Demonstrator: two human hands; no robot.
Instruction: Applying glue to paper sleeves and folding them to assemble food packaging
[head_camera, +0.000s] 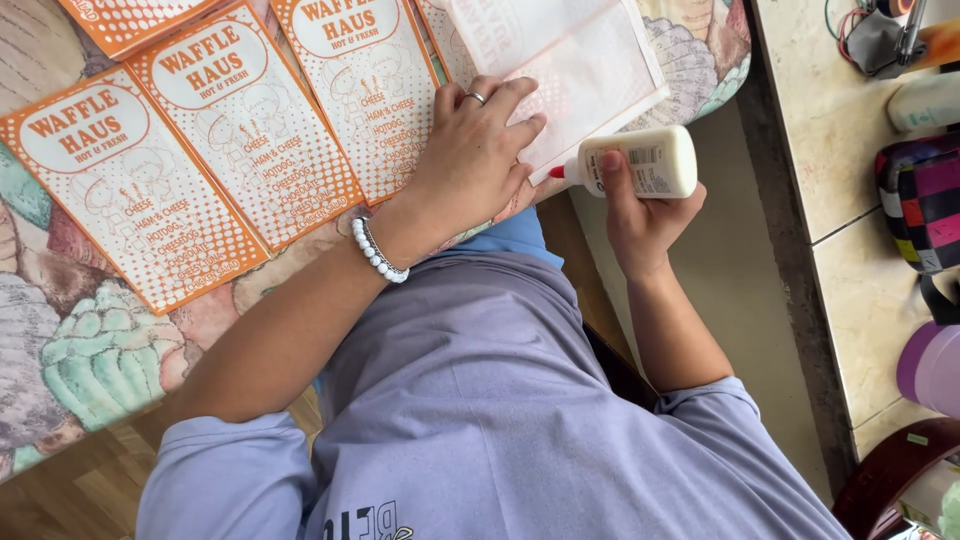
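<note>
Left of centre, orange-and-white printed sheets (240, 130) lie fanned. Left hand (475, 150) presses flat, fingers spread, on white sheet (580, 70). Right hand (640, 215) grips glue bottle (635, 162), lengthwise horizontal, red tip leftward at the sheet's edge.

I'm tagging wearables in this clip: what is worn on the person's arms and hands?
The left hand has a silver ring on one finger and a white beaded bracelet at the wrist. The right hand wears nothing visible. Short lavender-grey T-shirt sleeves cover both upper arms.

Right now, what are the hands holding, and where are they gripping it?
The right hand grips a white glue bottle around its body, red tip sideways. The left hand holds nothing; it presses flat on a white paper sheet.
</note>
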